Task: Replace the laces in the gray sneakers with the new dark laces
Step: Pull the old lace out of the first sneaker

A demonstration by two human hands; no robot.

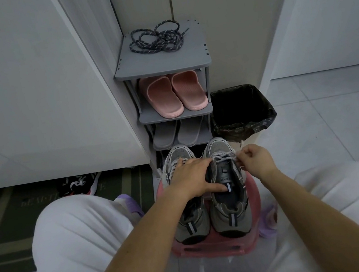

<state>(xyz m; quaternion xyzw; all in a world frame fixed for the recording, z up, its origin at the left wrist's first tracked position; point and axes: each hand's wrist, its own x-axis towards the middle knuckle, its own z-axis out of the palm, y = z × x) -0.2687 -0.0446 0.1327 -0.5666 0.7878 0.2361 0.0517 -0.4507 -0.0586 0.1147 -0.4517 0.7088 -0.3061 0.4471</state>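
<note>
Barely begun, I judge: the gray sneakers [229,208], on a stool [212,252] before the shoe rack [162,68], wear their pale laces [222,155], the right hand [257,158] pinching one end, the left hand [192,176] flat on them, dark laces [156,38] lying untouched atop the rack.

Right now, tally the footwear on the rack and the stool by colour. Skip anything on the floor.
Gray sneakers, on the pink stool: 2
Pink slippers, on the rack: 2
Gray slippers, one shelf lower: 2
Total: 6
The lowest level of the rack is hidden behind the sneakers.
</note>
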